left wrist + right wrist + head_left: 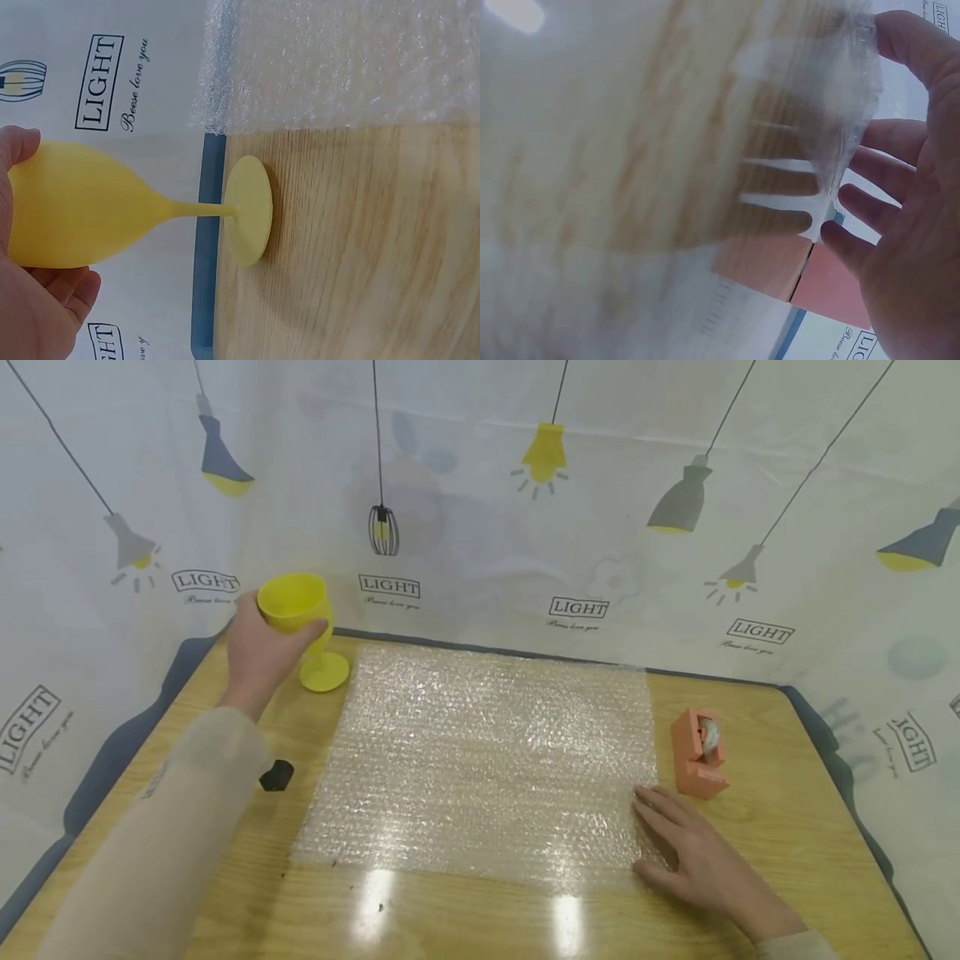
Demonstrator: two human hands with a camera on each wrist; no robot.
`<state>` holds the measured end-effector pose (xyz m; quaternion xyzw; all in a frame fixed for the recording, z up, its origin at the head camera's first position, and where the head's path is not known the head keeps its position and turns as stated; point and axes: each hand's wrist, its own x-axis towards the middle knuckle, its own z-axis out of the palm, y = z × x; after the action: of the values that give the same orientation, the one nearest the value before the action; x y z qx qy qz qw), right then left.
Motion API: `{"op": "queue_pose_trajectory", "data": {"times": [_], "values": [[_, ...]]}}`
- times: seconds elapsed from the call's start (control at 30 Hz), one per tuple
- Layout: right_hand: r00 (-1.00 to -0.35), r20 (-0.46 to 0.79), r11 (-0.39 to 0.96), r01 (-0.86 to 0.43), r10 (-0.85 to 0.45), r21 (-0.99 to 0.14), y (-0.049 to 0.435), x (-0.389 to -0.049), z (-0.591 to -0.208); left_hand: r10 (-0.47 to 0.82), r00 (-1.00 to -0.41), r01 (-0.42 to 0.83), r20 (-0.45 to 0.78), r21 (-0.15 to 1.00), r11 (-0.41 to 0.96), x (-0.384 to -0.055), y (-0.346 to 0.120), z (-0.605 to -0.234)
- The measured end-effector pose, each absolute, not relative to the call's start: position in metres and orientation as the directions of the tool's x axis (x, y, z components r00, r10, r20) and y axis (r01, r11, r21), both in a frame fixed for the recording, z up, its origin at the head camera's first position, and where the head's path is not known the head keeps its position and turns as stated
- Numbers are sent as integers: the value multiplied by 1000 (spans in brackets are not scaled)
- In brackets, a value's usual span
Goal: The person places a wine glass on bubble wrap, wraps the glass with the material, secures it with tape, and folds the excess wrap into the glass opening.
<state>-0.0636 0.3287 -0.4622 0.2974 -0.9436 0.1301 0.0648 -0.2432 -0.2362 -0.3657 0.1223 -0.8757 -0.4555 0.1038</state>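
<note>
Head view: we see the left hand (262, 643) wrapped round the bowl of a yellow goblet (296, 597), near the table's (813, 835) back left corner and just left of the bubble wrap's (480, 760) back left corner. The wrap's longer side runs left to right; the right hand (697, 860), fingers spread and gripping nothing that we can make out, lies at its right edge, well apart from the goblet, beside the tape dispenser (697, 764). Left wrist view: we find the goblet's long axis upright, its foot low over bare wood; whether it touches, we cannot tell. Right wrist view: we see loosely bent fingers by the wrap's edge, contact unclear.
</note>
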Motion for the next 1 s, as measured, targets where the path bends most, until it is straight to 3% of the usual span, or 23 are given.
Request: {"op": "queue_pose_trajectory", "data": {"times": [1.0], "values": [[-833, 162, 798, -553, -529, -240, 327, -63, -458, -251, -957, -30, 143, 815, 579, -210, -234, -353]]}}
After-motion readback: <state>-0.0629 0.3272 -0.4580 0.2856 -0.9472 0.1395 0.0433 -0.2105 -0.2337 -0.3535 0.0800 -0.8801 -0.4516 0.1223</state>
